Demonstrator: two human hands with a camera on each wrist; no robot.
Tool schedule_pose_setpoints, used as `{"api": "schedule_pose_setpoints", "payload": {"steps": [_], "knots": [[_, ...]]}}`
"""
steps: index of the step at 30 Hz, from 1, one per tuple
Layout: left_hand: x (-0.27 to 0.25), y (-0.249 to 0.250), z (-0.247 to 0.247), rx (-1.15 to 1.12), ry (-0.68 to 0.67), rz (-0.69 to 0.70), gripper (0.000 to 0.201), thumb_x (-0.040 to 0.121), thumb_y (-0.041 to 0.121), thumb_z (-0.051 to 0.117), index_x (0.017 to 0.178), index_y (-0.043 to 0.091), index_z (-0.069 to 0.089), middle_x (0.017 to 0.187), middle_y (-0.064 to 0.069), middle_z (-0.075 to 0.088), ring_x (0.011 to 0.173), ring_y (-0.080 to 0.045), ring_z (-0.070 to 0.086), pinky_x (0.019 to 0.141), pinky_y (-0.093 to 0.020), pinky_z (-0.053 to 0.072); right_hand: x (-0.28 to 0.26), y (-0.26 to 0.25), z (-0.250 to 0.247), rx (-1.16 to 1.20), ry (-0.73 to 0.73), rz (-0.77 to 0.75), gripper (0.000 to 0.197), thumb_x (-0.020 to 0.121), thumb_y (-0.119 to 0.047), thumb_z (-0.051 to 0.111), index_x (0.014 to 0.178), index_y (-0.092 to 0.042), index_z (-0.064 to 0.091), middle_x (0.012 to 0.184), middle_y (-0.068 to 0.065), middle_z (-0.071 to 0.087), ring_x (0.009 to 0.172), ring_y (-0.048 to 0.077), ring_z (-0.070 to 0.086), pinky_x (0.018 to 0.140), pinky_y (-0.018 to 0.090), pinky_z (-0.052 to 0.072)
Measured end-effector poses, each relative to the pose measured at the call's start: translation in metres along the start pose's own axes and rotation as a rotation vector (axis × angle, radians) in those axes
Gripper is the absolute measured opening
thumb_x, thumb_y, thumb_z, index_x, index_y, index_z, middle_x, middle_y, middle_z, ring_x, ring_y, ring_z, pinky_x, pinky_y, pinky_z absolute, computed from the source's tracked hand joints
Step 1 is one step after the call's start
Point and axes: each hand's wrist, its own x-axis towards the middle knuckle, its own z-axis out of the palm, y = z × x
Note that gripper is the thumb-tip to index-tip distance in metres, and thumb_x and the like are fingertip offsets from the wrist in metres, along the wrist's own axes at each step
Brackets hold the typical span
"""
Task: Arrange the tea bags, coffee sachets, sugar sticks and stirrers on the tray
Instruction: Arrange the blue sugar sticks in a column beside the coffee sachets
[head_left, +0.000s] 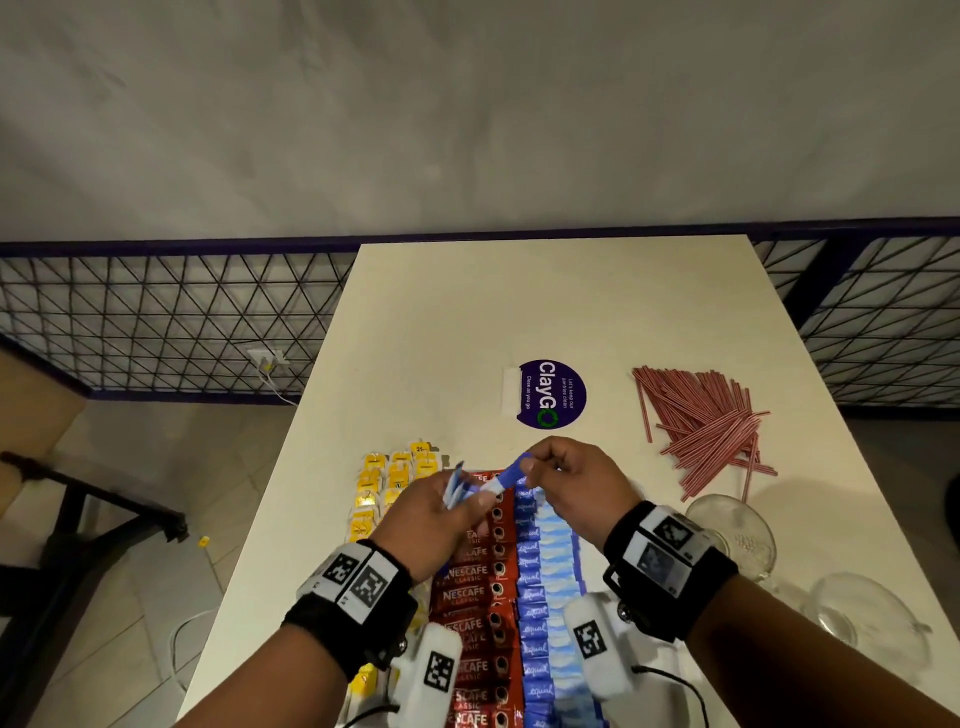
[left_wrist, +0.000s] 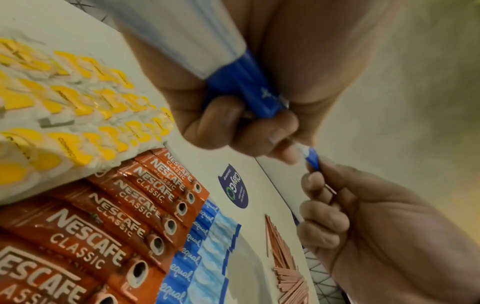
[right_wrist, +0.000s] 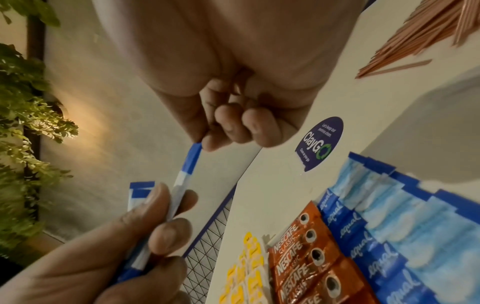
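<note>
Over the white table (head_left: 519, 312) my left hand (head_left: 480, 501) grips a small bundle of blue-and-white sugar sticks (head_left: 454, 486), seen close up as sugar sticks (left_wrist: 233, 78) in the left wrist view. My right hand (head_left: 530, 465) pinches the blue end of one stick (head_left: 506, 475) that still sits in the left hand's fingers; the same stick (right_wrist: 185, 172) shows in the right wrist view. Below lie yellow tea bags (head_left: 395, 478), a column of red Nescafe sachets (head_left: 475, 623) and a column of blue Equal sachets (head_left: 540, 597). Red stirrers (head_left: 706, 426) lie heaped at the right.
Two clear glass cups (head_left: 737, 530) (head_left: 867, 618) stand near the table's right edge. A round purple sticker (head_left: 551, 394) is on the table beyond my hands. A black wire fence (head_left: 156, 322) runs behind the table, and a dark bench (head_left: 78, 509) stands at the left.
</note>
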Motion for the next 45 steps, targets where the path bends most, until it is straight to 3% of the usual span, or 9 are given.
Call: {"api": "schedule_pose_setpoints", "payload": {"steps": [5,9,14,19,24,32,39,42,45], "knots": [[0.005,0.002,0.002,0.031,0.144,-0.002,0.021,0.093,0.033,0.061,0.076,0.020,0.061,0.048,0.003,0.055,0.044,-0.011,0.048,0.052,-0.025,0.041,-0.005,-0.008,-0.006,0.028,-0.046,0.067,0.012,0.095,-0.016,0.056,0.084,-0.013,0.060,0.070,0.001,0.063,0.039,-0.001,0.043,0.045,0.012,0.032],[0.010,0.003,0.006,-0.089,0.189,-0.008,0.018,0.095,0.025,0.060,0.082,0.013,0.062,0.048,0.001,0.052,0.043,-0.017,0.046,0.054,-0.031,0.041,-0.005,-0.009,-0.010,0.065,-0.027,0.076,0.009,0.093,-0.020,0.059,0.087,-0.015,0.062,0.061,-0.002,0.064,0.042,0.009,0.038,0.050,0.026,0.035],[0.013,0.006,0.006,-0.180,0.239,-0.016,0.005,0.091,0.020,0.065,0.088,0.019,0.068,0.051,-0.003,0.052,0.043,-0.017,0.044,0.053,-0.030,0.038,-0.005,-0.014,-0.011,0.289,0.015,0.077,0.011,0.093,-0.016,0.060,0.086,-0.009,0.066,0.065,0.006,0.067,0.044,0.016,0.040,0.047,0.026,0.036],[0.011,0.015,0.007,-0.327,0.274,-0.023,0.012,0.094,0.018,0.060,0.101,0.021,0.070,0.080,-0.004,0.066,0.040,-0.014,0.043,0.051,-0.028,0.036,0.000,-0.009,-0.011,0.313,0.049,0.033,0.009,0.091,-0.003,0.059,0.090,-0.007,0.067,0.078,0.009,0.069,0.046,0.012,0.047,0.048,0.020,0.042],[0.014,0.012,0.006,-0.352,0.346,-0.002,0.017,0.089,0.004,0.065,0.101,0.016,0.068,0.070,0.007,0.061,0.042,-0.013,0.041,0.048,-0.025,0.038,0.003,-0.005,-0.011,0.329,0.048,0.019,0.015,0.090,-0.008,0.062,0.103,-0.014,0.060,0.075,0.004,0.068,0.048,0.015,0.049,0.050,0.025,0.042],[0.017,0.014,0.006,-0.286,0.414,0.013,0.011,0.086,0.006,0.068,0.081,0.014,0.063,0.054,0.004,0.051,0.041,-0.013,0.040,0.043,-0.022,0.036,0.004,0.000,-0.008,0.346,0.092,0.059,0.002,0.090,-0.009,0.062,0.091,-0.009,0.061,0.082,0.007,0.068,0.050,0.014,0.048,0.050,0.025,0.042],[0.007,0.010,0.030,-0.213,0.208,-0.036,0.014,0.088,0.012,0.069,0.077,0.012,0.060,0.044,0.004,0.045,0.038,-0.014,0.037,0.045,-0.023,0.032,0.003,0.000,0.000,0.229,0.009,0.017,0.024,0.090,-0.021,0.065,0.100,0.001,0.060,0.075,0.018,0.064,0.055,0.015,0.054,0.055,0.028,0.044],[0.010,0.013,0.021,-0.187,0.245,-0.019,0.012,0.089,0.019,0.067,0.078,0.017,0.063,0.050,-0.001,0.050,0.042,-0.018,0.039,0.045,-0.024,0.033,-0.001,-0.002,-0.007,0.090,-0.080,-0.014,0.012,0.095,-0.020,0.057,0.096,-0.012,0.065,0.063,-0.006,0.059,0.053,0.004,0.050,0.057,0.020,0.042],[0.017,0.020,0.008,-0.126,0.224,0.011,0.009,0.090,0.024,0.066,0.083,0.018,0.066,0.046,0.002,0.050,0.042,-0.018,0.040,0.045,-0.024,0.035,-0.005,-0.003,-0.009,-0.202,-0.246,-0.073,0.017,0.097,-0.026,0.052,0.085,-0.028,0.064,0.067,-0.012,0.057,0.055,-0.001,0.045,0.063,0.021,0.038]]}}
